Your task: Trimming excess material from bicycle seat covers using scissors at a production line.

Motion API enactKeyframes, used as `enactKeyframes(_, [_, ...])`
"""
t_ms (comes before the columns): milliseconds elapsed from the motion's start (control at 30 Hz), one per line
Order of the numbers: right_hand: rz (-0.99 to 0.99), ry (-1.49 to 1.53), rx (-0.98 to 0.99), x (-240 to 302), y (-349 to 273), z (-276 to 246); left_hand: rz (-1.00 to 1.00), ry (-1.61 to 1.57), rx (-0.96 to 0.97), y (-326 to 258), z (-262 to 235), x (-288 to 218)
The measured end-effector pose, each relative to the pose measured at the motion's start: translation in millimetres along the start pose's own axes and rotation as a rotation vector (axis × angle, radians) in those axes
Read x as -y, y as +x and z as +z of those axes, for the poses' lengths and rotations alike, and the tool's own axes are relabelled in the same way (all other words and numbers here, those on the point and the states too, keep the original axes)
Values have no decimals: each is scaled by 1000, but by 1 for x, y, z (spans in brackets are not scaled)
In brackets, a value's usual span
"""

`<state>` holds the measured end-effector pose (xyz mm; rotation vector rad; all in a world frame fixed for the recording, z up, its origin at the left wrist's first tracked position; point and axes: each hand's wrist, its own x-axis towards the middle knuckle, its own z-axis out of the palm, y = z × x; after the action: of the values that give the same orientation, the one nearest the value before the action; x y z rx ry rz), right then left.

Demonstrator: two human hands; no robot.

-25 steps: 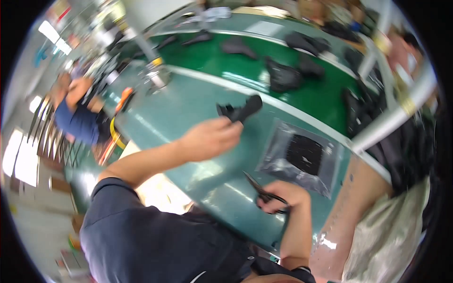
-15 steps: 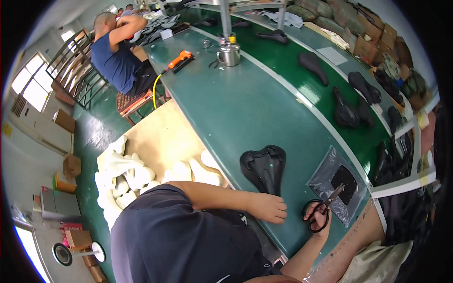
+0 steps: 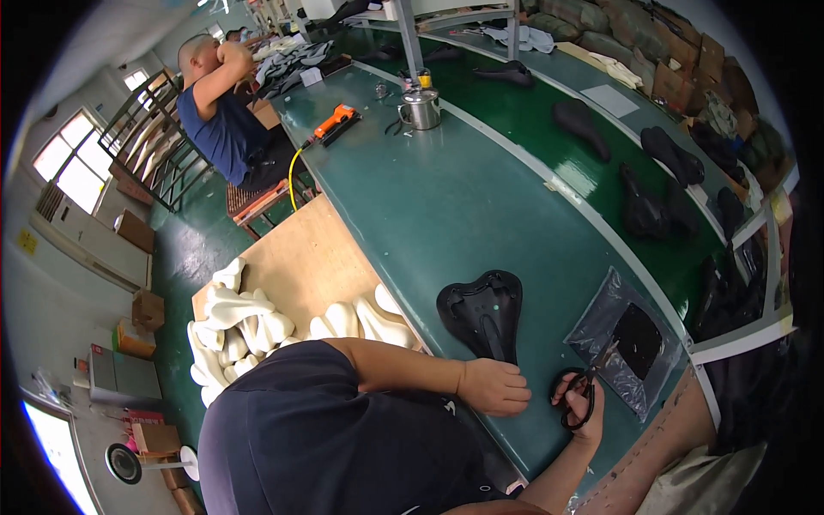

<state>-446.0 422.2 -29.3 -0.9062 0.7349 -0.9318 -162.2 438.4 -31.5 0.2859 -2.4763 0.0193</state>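
A black bicycle saddle [image 3: 481, 309] lies underside up on the green workbench, its wide end away from me. My left hand [image 3: 495, 387] is closed around its narrow nose, hiding the tip. To the right, my right hand [image 3: 580, 402] has its fingers in the black handles of a pair of scissors [image 3: 570, 403]. The blades point away from me, over the near edge of a clear plastic bag [image 3: 592, 322]. Inside that flat bag is a heap of small black pieces [image 3: 639, 342], too small to make out singly.
White saddle-shaped foam pieces [image 3: 249, 322] are piled on a wooden board [image 3: 292, 249] at left. Farther along the bench are an orange power tool [image 3: 335, 122] with a yellow hose and a metal mug [image 3: 421, 110]. Black saddles [image 3: 581, 129] line a green conveyor at right. A person [image 3: 225, 129] sits far left.
The whole view has shifted slightly. The scissors' blades look shorter and less spread than before, as my right hand turned a little. My left hand stays at the saddle's nose.
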Motion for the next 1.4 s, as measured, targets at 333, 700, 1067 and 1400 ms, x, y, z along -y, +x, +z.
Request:
enactKeyframes(333, [39,14,-36,1,0,-2,-23,8,23,12,-3,0])
enactKeyframes(700, [23,-17,-65,1,0,1,-10,15,44,11,-1,0])
enactKeyframes(1067, [7,-30,-125,2,-2,5,-28,2,11,9,0,0])
enactKeyframes(1400, [-10,-45,-113,-3,4,5,-63,-36,-8,4,-2,-3])
